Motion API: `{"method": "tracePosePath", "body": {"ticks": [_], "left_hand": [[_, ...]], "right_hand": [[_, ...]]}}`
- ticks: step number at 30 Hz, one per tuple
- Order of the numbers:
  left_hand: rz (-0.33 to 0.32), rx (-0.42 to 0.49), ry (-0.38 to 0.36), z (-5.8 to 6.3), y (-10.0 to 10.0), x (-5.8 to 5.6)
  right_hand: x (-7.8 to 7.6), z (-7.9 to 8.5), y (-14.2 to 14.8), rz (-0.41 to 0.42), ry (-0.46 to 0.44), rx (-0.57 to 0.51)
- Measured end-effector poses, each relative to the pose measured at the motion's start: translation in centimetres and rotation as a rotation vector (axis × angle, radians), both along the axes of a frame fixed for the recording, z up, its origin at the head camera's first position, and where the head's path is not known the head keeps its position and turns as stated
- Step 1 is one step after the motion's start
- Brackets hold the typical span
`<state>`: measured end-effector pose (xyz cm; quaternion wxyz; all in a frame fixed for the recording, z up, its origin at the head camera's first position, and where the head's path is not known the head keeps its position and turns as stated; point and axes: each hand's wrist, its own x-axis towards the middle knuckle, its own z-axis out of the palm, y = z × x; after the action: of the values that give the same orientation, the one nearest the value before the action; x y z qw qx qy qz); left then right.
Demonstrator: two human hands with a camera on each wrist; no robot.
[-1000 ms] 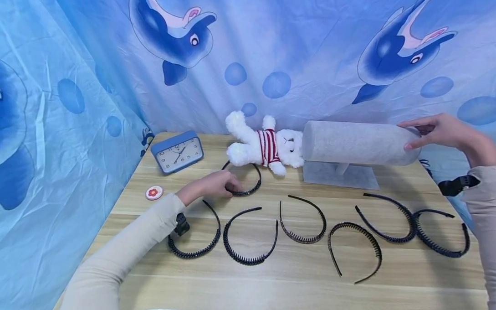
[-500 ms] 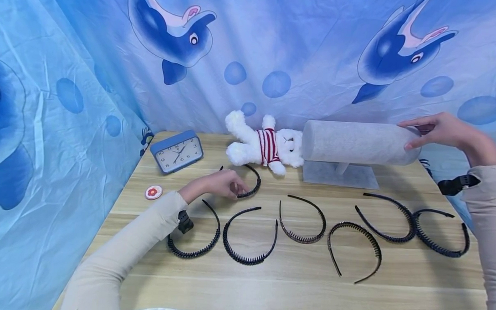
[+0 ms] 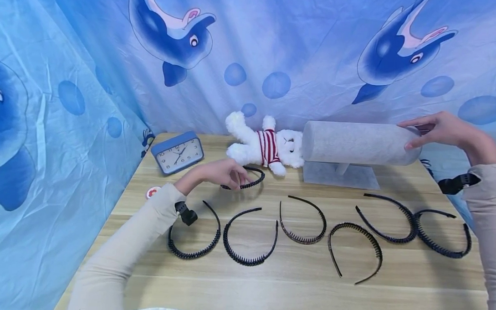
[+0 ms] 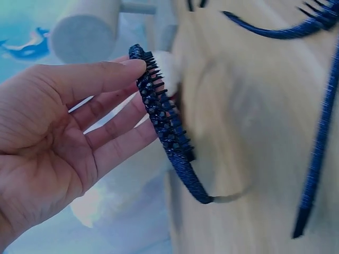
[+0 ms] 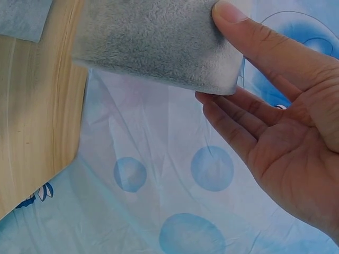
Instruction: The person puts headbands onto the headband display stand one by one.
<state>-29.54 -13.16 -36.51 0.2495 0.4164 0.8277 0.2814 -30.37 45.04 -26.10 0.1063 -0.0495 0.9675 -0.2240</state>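
Left hand point(image 3: 224, 172): pinches headband point(image 4: 164, 121) by toothed arc, thumb against fingers | headband: held above table point(image 3: 243, 291), just nearside of plush point(image 3: 266, 146) | bearing: left of roll point(image 3: 359, 143) and apart from it; roll's long axis left-to-right | nearer roll's free left end: left hand | right hand point(image 3: 449, 132): grips roll's right end

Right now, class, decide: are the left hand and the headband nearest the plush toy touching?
Touching: the left wrist view shows the left hand pinching the headband, thumb against its beaded side.
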Motion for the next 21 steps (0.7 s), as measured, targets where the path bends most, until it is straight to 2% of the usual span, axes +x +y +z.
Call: {"method": "tracePosePath", "body": {"ticks": [4,10,15,21], "left_hand": [[0.011,0.038,0.005,1.0,0.0,-0.3],[0.073,0.089,-0.042,2.0,-0.3,-0.9],[0.154,0.138,-0.113,2.8,-0.6,-1.1],[0.231,0.247,-0.242,3.5,-0.6,-1.2]], "right_hand": [[0.1,0.2,-0.1,-0.002,-0.002,-0.002],[0.1,0.2,-0.1,0.004,0.002,0.003],[0.1,0.1,-0.1,0.008,0.002,0.003],[0.1,0.1,0.0,0.004,0.002,0.002]]}}
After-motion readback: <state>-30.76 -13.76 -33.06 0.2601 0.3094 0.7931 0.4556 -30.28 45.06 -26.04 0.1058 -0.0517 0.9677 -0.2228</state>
